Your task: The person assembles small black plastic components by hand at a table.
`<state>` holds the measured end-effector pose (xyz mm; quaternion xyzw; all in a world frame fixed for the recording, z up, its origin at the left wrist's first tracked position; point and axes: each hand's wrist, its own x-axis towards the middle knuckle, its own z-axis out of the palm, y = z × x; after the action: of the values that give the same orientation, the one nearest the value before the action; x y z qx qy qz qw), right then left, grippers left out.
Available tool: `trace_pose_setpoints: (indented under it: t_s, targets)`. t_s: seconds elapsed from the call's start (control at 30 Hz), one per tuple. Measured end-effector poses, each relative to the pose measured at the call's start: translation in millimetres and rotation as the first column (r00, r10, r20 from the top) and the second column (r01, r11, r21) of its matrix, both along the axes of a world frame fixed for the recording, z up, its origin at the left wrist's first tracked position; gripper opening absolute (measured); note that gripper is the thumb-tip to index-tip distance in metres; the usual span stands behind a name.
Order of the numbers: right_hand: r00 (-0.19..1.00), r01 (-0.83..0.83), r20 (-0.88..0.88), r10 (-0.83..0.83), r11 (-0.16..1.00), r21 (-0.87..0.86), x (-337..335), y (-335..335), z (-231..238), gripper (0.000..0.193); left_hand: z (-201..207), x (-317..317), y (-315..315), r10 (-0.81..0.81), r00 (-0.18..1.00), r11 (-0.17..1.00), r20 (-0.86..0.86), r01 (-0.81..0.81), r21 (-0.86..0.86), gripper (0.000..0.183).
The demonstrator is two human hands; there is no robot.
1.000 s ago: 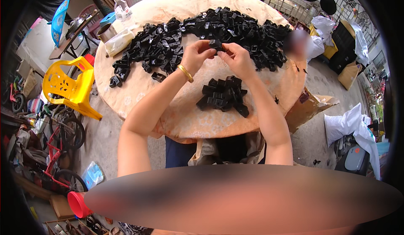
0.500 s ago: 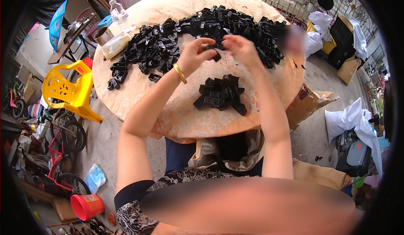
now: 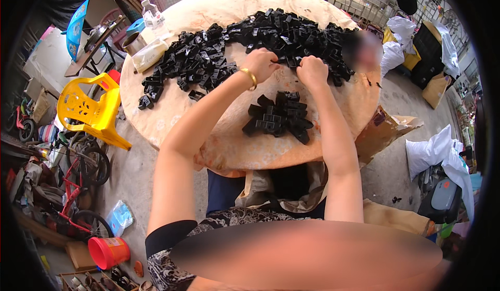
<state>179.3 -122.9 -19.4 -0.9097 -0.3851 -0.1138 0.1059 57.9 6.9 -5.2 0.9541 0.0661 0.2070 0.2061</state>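
Observation:
A wide heap of small black plastic parts (image 3: 208, 48) curves across the far half of the round table. At its near edge are both my hands, a short gap apart. My left hand (image 3: 262, 64), below a gold bracelet (image 3: 251, 78), is closed with its fingers curled toward the parts. My right hand (image 3: 313, 72) is closed too, knuckles up, against the edge of the heap. Whatever either hand pinches is hidden by the fingers. Nearer me, between my forearms, lies a smaller pile of black parts (image 3: 278, 118).
A patterned cloth (image 3: 224, 147) covers the table. A rolled pale bag (image 3: 148, 56), a metal cup (image 3: 134, 44) and a clear bottle (image 3: 151, 12) stand at its left rim. A yellow chair (image 3: 91, 106) is left of the table; white sacks (image 3: 429, 150) lie right.
Both hands came down and slightly apart, from raised above the table to the heap's near edge. The fingers went from spread to curled. The black part seen at my left fingers is now out of sight.

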Motion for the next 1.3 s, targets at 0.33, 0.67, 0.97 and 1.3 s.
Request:
trace_pose_setpoints:
  t_s: [0.33,0.67,0.97,1.3]
  targets:
    - [0.926,-0.275,-0.003,0.378,0.679,0.681,2,0,-2,0.012,-26,35,13,0.177,0.979,0.970,-0.103,-0.155,0.187,0.028]
    - [0.625,-0.482,-0.001,0.781,0.386,0.787,-50,5,13,0.017,1,-41,-1,0.131,0.977,0.689,0.166,0.031,-0.724,0.020]
    - [0.621,-0.358,-0.154,0.768,0.453,0.817,-63,3,18,0.029,23,-69,9,-0.092,0.980,0.233,0.178,0.195,-0.953,0.038]
    - [0.646,-0.534,0.051,0.762,0.403,0.743,-65,3,20,0.035,18,-65,14,-0.065,0.997,0.831,0.050,0.082,-0.551,0.035]
